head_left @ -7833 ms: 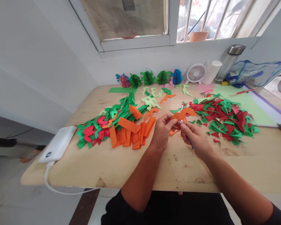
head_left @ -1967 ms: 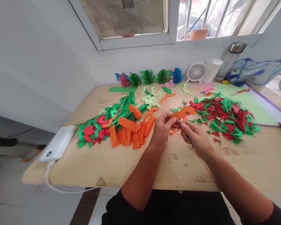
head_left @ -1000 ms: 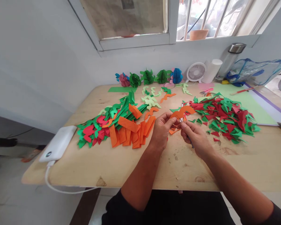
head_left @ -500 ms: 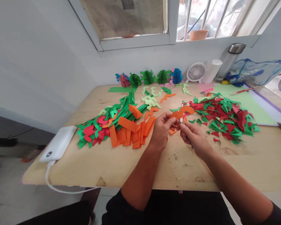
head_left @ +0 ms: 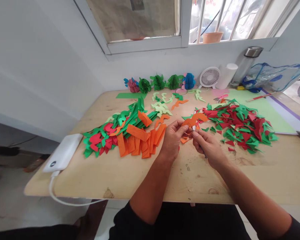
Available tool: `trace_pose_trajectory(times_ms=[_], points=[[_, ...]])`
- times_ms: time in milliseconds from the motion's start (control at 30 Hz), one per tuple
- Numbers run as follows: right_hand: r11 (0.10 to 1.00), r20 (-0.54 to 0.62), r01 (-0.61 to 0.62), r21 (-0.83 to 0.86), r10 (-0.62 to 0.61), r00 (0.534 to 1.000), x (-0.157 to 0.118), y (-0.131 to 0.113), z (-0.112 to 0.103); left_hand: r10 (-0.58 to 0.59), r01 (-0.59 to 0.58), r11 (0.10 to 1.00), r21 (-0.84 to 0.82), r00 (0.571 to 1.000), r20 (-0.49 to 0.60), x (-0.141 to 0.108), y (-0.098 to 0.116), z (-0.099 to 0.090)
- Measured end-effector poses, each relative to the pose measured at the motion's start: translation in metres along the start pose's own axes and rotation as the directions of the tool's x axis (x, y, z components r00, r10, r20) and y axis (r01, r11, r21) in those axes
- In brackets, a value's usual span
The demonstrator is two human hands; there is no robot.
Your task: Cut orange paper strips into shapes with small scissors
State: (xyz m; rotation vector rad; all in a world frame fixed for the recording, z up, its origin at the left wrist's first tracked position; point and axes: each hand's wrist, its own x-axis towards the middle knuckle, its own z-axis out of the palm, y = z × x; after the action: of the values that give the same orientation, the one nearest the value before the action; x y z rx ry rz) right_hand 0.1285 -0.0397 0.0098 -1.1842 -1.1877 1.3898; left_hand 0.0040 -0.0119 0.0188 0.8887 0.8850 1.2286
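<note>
Left hand point(head_left: 172, 138) reaches up from the table's near edge, wrist bent in slightly, thumb and index pinched closed on an orange wavy paper cutout point(head_left: 200, 117). Cutout sits above the table point(head_left: 207, 186), just past both sets of fingertips, its free end pointing right. Right hand point(head_left: 207, 144) comes in from the right, forearm slanting inward, fingers curled closed around a slim dark tool point(head_left: 205, 154); type can't be told, mostly hidden by the fingers. Thumb tips near each other, tool end at the cutout's lower edge. Folded orange paper strips point(head_left: 140, 141) lie left of left hand; red and green paper scraps point(head_left: 242, 125) heap beyond right hand.
</note>
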Motion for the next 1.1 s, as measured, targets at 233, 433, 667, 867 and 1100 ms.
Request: trace_pose_trajectory(times_ms=[233, 433, 667, 867, 1100], points=[[1.0, 0.0, 0.003, -0.003, -0.003, 1.0, -0.0003, -0.0016, 0.0007, -0.004, 0.004, 1.0, -0.009, 1.0, -0.006, 0.0002, -0.0007, 0.0001], [1.0, 0.002, -0.001, 0.004, 0.001, 1.0, -0.0003, -0.0006, 0.0003, 0.001, -0.001, 1.0, -0.011, 1.0, -0.001, 0.0007, -0.0023, -0.0006], [1.0, -0.001, 0.018, -0.011, -0.018, 1.0, -0.0001, 0.0006, -0.0007, -0.001, 0.001, 1.0, -0.008, 1.0, 0.002, 0.0008, -0.0028, -0.001], [1.0, 0.001, 0.022, -0.012, -0.022, 1.0, -0.0006, -0.0008, -0.0005, 0.003, -0.003, 1.0, -0.011, 1.0, 0.001, 0.0009, -0.0031, -0.0011], [1.0, -0.004, 0.02, 0.006, -0.02, 1.0, -0.0004, -0.0015, 0.0001, 0.008, -0.008, 1.0, -0.011, 1.0, 0.002, 0.001, -0.0033, -0.0011]])
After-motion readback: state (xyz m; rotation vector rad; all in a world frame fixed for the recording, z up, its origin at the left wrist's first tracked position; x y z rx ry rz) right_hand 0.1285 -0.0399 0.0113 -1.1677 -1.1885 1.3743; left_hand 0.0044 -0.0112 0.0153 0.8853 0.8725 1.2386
